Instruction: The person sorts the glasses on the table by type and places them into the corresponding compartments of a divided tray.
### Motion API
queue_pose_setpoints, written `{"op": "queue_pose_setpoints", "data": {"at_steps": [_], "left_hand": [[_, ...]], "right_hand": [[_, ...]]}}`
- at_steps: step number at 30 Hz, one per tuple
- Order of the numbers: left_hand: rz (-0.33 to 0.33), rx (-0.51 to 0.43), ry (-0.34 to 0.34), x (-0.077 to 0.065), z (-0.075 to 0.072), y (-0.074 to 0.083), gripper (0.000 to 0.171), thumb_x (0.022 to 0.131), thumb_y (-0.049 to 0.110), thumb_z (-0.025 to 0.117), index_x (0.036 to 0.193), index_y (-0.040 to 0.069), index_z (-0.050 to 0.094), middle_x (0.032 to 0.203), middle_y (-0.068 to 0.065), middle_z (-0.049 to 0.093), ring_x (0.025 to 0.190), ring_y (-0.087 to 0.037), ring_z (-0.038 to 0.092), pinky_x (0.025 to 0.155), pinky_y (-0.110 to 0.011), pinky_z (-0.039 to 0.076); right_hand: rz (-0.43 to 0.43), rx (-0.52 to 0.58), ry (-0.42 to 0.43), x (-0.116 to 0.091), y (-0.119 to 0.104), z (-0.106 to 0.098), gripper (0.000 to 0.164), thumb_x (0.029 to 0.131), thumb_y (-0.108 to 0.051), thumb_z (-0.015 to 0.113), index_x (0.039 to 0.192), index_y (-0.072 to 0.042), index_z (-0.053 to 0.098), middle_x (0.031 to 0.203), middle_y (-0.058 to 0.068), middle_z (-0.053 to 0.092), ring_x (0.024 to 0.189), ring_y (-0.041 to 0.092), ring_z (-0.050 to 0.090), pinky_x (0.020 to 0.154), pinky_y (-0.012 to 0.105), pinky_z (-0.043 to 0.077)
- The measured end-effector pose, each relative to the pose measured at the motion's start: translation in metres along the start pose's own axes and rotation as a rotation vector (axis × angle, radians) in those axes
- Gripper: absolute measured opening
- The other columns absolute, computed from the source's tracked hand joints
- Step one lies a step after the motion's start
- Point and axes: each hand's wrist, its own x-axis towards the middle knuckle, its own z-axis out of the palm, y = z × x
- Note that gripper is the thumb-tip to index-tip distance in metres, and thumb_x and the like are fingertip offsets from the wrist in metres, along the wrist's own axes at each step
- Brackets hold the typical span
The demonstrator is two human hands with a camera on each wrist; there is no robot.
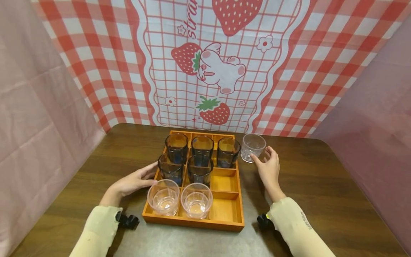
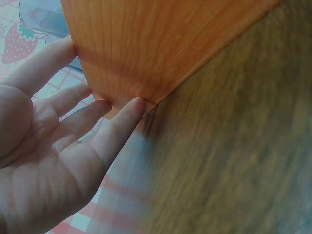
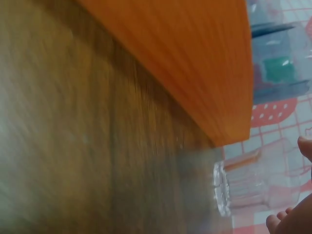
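Note:
Beside the back right of the wooden tray (image 1: 192, 223), a clear glass cup (image 1: 253, 148) stands upright on the table. My right hand (image 1: 270, 171) is at it, thumb overlapping its near side and fingers spread to the right; in the right wrist view the thumb and fingertips show around the cup (image 3: 258, 180) without closing on it. Against the tray's left side rests my left hand (image 1: 135, 182), and the left wrist view has its straight fingertips touching the wooden wall (image 2: 131, 48). Two clear cups, left (image 1: 163, 201) and right (image 1: 196, 203), sit in the tray's front row.
Several dark tinted cups (image 1: 200, 146) fill the tray's back row and two middle-row compartments. The brown wooden table (image 1: 308, 171) extends to both sides. A strawberry-print checked cloth (image 1: 218, 71) hangs behind, with pink cloth at the left (image 1: 41, 107) and right.

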Motion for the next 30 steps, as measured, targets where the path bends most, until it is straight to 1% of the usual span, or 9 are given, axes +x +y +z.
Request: {"op": "queue_pose_setpoints", "data": {"at_steps": [5,9,12,15,20,24,26,30], "left_hand": [[0.001,0.011,0.005,0.001,0.000,0.000,0.082,0.096,0.017,0.060,0.157,0.009,0.006,0.160,-0.026,0.011,0.146,-0.045,0.016,0.106,-0.031,0.040],[0.003,0.014,0.005,0.001,0.000,-0.001,0.081,0.097,0.016,0.059,0.157,0.009,0.007,0.161,-0.025,0.011,0.146,-0.045,0.016,0.107,-0.033,0.040],[0.006,0.011,0.001,0.002,0.000,-0.002,0.080,0.097,0.016,0.059,0.157,0.009,0.007,0.161,-0.025,0.011,0.147,-0.044,0.015,0.107,-0.032,0.040],[0.009,0.006,-0.003,0.002,0.000,-0.002,0.080,0.097,0.016,0.059,0.157,0.008,0.006,0.160,-0.026,0.011,0.147,-0.044,0.014,0.105,-0.028,0.041],[0.013,-0.002,-0.009,0.002,0.000,-0.002,0.081,0.097,0.016,0.059,0.157,0.008,0.005,0.160,-0.026,0.010,0.147,-0.044,0.014,0.101,-0.021,0.041],[0.012,-0.006,-0.009,0.002,-0.001,-0.002,0.081,0.097,0.016,0.059,0.157,0.009,0.006,0.160,-0.026,0.011,0.147,-0.044,0.014,0.100,-0.020,0.042],[0.011,-0.006,-0.008,0.002,-0.001,-0.002,0.081,0.097,0.016,0.059,0.157,0.009,0.006,0.160,-0.026,0.011,0.146,-0.044,0.015,0.101,-0.021,0.042],[0.010,-0.002,-0.007,0.001,-0.001,-0.002,0.081,0.097,0.017,0.059,0.157,0.009,0.006,0.160,-0.026,0.011,0.146,-0.044,0.015,0.104,-0.026,0.042]], "right_hand": [[-0.014,-0.118,-0.007,0.011,0.004,0.006,0.081,0.081,-0.025,0.079,0.142,0.008,0.037,0.138,0.029,0.044,0.124,0.044,0.051,0.105,0.049,0.043],[-0.010,-0.163,0.000,0.018,0.006,0.011,0.083,0.079,-0.027,0.080,0.142,0.008,0.038,0.136,0.030,0.045,0.124,0.044,0.049,0.105,0.052,0.040],[-0.002,-0.169,0.008,0.022,0.007,0.014,0.083,0.078,-0.028,0.081,0.141,0.007,0.039,0.135,0.030,0.046,0.125,0.044,0.047,0.106,0.053,0.037],[-0.003,-0.158,0.033,0.025,0.007,0.017,0.080,0.077,-0.028,0.081,0.138,0.006,0.042,0.133,0.030,0.048,0.125,0.044,0.047,0.106,0.053,0.036],[-0.031,-0.134,0.087,0.028,0.009,0.018,0.076,0.074,-0.025,0.084,0.133,0.007,0.048,0.129,0.030,0.053,0.121,0.043,0.053,0.106,0.051,0.037],[-0.062,-0.129,0.098,0.029,0.013,0.017,0.075,0.072,-0.024,0.086,0.130,0.008,0.051,0.127,0.030,0.055,0.119,0.043,0.056,0.105,0.051,0.037],[-0.076,-0.124,0.094,0.031,0.015,0.016,0.074,0.071,-0.024,0.086,0.129,0.008,0.053,0.126,0.029,0.057,0.118,0.042,0.057,0.104,0.051,0.039],[-0.089,-0.112,0.058,0.033,0.020,0.011,0.072,0.071,-0.024,0.087,0.129,0.005,0.055,0.125,0.025,0.059,0.116,0.037,0.060,0.095,0.047,0.051]]}}
